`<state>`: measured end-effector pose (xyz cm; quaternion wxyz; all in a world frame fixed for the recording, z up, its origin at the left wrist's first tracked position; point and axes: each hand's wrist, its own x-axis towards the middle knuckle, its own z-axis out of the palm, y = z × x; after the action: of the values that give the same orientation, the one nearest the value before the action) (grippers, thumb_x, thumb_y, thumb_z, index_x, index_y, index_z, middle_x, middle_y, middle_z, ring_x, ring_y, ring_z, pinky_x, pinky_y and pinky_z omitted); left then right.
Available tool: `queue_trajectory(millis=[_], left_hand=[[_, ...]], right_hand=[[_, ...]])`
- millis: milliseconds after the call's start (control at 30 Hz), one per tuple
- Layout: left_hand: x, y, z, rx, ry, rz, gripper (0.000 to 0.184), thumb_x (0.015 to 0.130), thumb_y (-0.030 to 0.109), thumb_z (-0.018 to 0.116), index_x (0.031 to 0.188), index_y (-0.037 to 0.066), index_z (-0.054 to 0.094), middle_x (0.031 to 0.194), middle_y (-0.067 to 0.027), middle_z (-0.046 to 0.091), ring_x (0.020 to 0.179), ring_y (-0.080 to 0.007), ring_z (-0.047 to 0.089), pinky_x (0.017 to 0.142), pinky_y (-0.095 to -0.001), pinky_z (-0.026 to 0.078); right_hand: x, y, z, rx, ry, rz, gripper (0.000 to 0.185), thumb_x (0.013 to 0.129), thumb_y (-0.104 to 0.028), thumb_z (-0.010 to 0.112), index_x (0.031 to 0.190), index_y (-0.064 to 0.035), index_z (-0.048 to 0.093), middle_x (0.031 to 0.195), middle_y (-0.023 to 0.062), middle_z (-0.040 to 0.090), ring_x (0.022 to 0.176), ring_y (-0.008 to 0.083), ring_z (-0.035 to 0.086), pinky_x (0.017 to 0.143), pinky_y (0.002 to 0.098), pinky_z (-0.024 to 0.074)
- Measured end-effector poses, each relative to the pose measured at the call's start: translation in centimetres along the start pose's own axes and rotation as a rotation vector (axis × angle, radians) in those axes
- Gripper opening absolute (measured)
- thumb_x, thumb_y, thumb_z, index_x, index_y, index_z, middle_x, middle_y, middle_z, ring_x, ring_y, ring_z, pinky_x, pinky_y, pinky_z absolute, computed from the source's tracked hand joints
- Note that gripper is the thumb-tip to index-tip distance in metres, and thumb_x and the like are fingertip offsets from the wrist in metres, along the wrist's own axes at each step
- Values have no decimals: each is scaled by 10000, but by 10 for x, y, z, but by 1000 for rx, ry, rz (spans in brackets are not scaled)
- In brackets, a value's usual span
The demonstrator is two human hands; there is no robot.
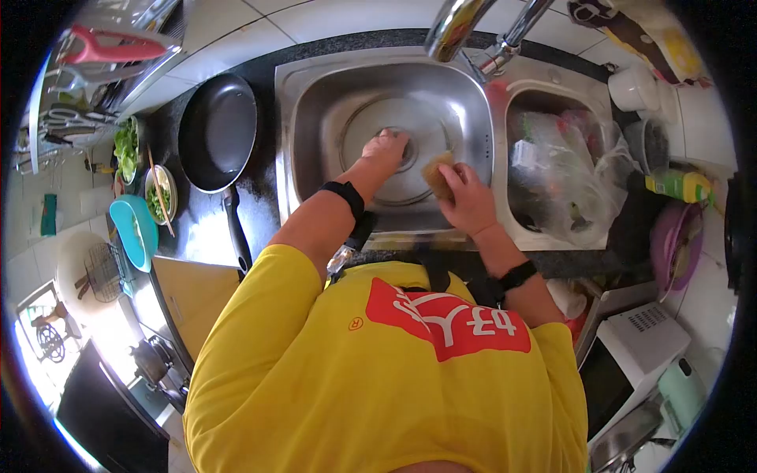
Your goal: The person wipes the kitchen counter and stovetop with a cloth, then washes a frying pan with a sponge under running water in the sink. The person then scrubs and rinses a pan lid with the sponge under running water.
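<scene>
The faucet (451, 30) rises over the far edge of the large basin (323, 118), and a crumpled clear plastic bag (564, 177) fills much of the small basin (544, 96) to our right, spilling over its side. On the dark desk (183, 232) at our left lies a black frying pan (217, 130), its handle pointing back toward us. To our right we see a white cup (631, 88), a green-and-yellow bottle (680, 188) and a purple basin (664, 248).

Our yellow shirt (315, 394) carries a red patch with white Chinese characters and a small ® beside it; the print on the bottle is too small for us to read.

A pale bowl (174, 199) left of the pan holds chopped greens, with a thin brown stick across it. The turquoise bowl (124, 239) next to it has something pale inside.

Our right hand (473, 199) grips a brown sponge (435, 178) above the large basin, on its right side. Our left hand (384, 147) reaches down at the drain, fingers bent; we cannot tell whether it grasps anything.
</scene>
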<state>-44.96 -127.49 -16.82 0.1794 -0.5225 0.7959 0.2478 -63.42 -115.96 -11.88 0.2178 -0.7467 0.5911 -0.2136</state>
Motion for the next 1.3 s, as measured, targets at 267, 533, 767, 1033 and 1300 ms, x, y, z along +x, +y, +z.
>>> queue_trajectory(millis=[267, 533, 767, 1033, 1300], left_hand=[[0, -12, 10, 16, 30, -75, 420, 739, 228, 590, 1052, 10, 413, 988, -249, 530, 876, -393, 568, 748, -432, 478], [-41, -52, -30, -583, 179, -51, 445, 766, 229, 588, 1099, -22, 431, 815, -196, 606, 787, -291, 609, 681, -389, 477], [-51, -57, -17, -1671, -19, -228, 352, 834, 195, 541, 1098, -21, 452, 866, -102, 573, 688, -154, 573, 584, -282, 450], [-34, -54, 26, -2168, -192, -164, 217, 872, 187, 490, 1023, 35, 518, 877, -81, 566, 738, -186, 545, 619, -312, 469], [-35, -55, 24, -2373, -183, -264, 276, 823, 119, 558, 1082, 38, 503, 1069, -120, 507, 846, -245, 551, 723, -334, 510]], right_hand=[[-3, 1, -5, 112, 59, 51, 592, 639, -159, 647, 1176, -144, 400, 1110, 181, 467, 925, 373, 525, 739, 419, 471], [-6, 13, 6, 419, 434, 131, 552, 695, -96, 567, 1181, 30, 339, 1145, 219, 409, 1091, 357, 407, 935, 409, 318], [13, 13, 25, 652, 425, 356, 562, 713, -110, 576, 1192, 41, 325, 1091, 191, 442, 1017, 294, 460, 901, 372, 353], [27, 18, 13, 1860, -27, 1124, 335, 693, -161, 531, 1004, -44, 496, 964, 104, 546, 882, 286, 544, 782, 436, 441], [33, 20, 38, 1872, -26, 1278, 261, 719, -119, 491, 971, -55, 503, 918, 110, 553, 860, 292, 560, 716, 529, 459]])
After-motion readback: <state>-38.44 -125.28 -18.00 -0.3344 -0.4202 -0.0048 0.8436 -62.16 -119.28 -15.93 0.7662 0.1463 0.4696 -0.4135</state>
